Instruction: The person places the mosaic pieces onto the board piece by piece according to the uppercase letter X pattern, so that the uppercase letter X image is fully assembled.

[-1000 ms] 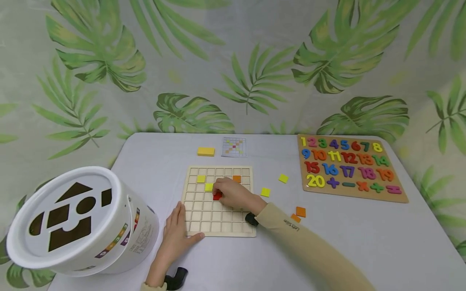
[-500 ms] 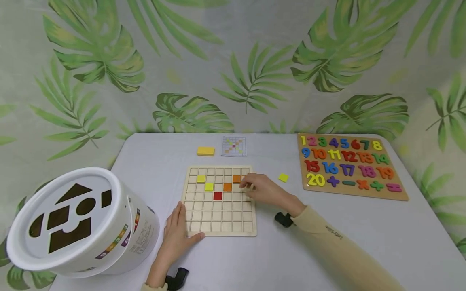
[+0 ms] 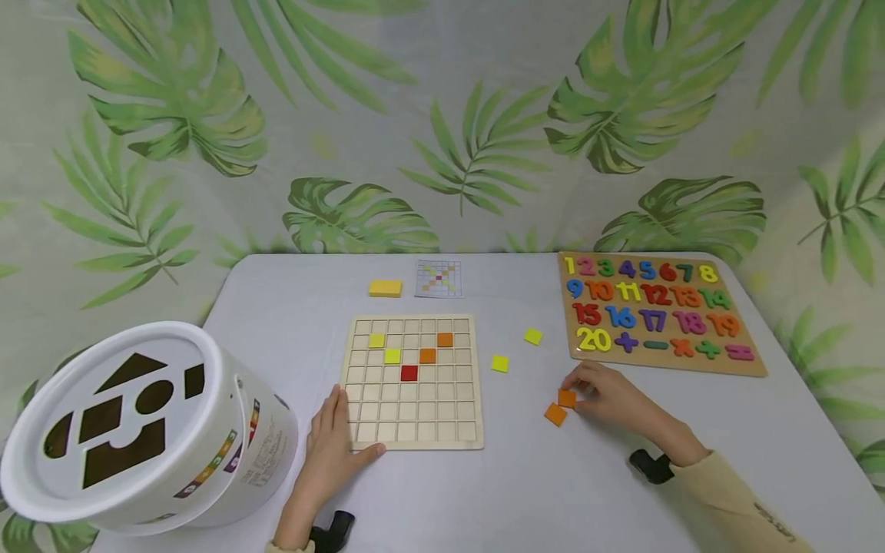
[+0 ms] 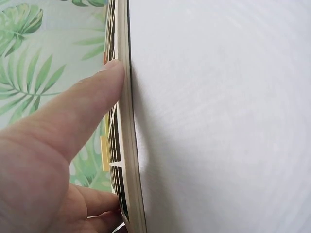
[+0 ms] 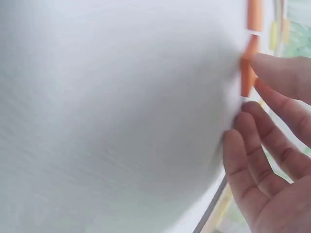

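Observation:
A wooden grid board [image 3: 439, 411] lies in the middle of the table. In its squares sit two yellow tiles, two orange tiles and a red tile [image 3: 409, 373]. My left hand [image 3: 333, 439] rests at the board's near left corner, fingers straight along the left side and thumb [image 4: 92, 92] on the near edge. To the right of the board, my right hand [image 3: 615, 399] pinches an orange tile [image 3: 567, 398] on the tabletop between thumb and index finger, the other fingers lightly bent. Another orange tile [image 3: 555, 415] lies right beside it.
Two loose yellow tiles [image 3: 500, 364] lie right of the board. Behind it are a patterned card [image 3: 439, 279] and a yellow block [image 3: 385, 289]. A number board [image 3: 664, 315] occupies the back right. A white bucket [image 3: 256, 430] with a shape-cut lid stands at left.
My right hand has left the board, where an orange tile now shows beside the red one's diagonal, and moved right to the loose orange tiles. My left hand has stayed at the board's corner.

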The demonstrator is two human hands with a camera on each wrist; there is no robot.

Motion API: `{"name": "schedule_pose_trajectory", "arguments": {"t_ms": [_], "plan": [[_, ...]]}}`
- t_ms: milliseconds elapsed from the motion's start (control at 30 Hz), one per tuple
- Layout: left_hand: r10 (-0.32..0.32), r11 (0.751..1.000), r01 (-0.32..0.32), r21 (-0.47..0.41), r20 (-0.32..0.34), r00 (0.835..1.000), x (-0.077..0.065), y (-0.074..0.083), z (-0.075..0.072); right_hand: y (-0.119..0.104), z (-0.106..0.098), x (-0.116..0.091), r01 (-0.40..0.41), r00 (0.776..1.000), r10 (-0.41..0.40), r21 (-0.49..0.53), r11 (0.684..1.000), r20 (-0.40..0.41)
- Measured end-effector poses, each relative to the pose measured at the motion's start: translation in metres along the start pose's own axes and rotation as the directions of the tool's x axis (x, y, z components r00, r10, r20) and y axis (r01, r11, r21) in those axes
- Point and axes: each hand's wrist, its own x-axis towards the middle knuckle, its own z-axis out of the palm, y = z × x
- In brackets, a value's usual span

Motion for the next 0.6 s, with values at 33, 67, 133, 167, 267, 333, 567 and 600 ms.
{"name": "schedule_pose_trajectory", "arguments": {"t_ms": [33,67,133,167,267,333,567,600], "plan": [[0.0,1.0,0.0,-0.002,0.0,1.0,0.0,0.0,0.0,0.002,0.002,0.0,0.006,1.0,-0.006,-0.011,1.0,-0.005],[-0.001,1.0,0.001,-0.003,0.001,1.0,0.0,0.0,0.0,0.003,0.004,0.0,0.018,1.0,-0.018,-0.018,1.0,-0.01],[-0.003,1.0,0.003,-0.005,0.003,1.0,0.0,-0.001,0.0,0.003,0.008,0.003,0.026,1.0,-0.026,-0.024,0.999,-0.013],[-0.004,1.0,0.004,-0.005,0.003,1.0,0.0,-0.001,0.0,0.003,0.009,0.006,0.027,1.0,-0.027,-0.026,0.999,-0.011],[-0.003,1.0,0.003,-0.001,0.001,1.0,0.0,-0.001,0.0,-0.003,0.013,0.017,0.018,1.0,-0.018,-0.017,1.0,-0.001],[-0.004,1.0,0.004,-0.001,0.001,1.0,0.0,-0.002,0.0,-0.009,0.017,0.026,0.016,1.0,-0.016,-0.009,1.0,-0.003],[-0.001,1.0,0.001,-0.006,-0.001,1.0,0.0,-0.002,0.0,-0.054,0.031,0.074,0.153,0.988,-0.153,0.046,0.987,0.011],[0.0,1.0,0.0,-0.006,-0.002,1.0,0.0,-0.002,0.0,-0.063,0.034,0.082,0.181,0.983,-0.182,0.056,0.982,0.02]]}}
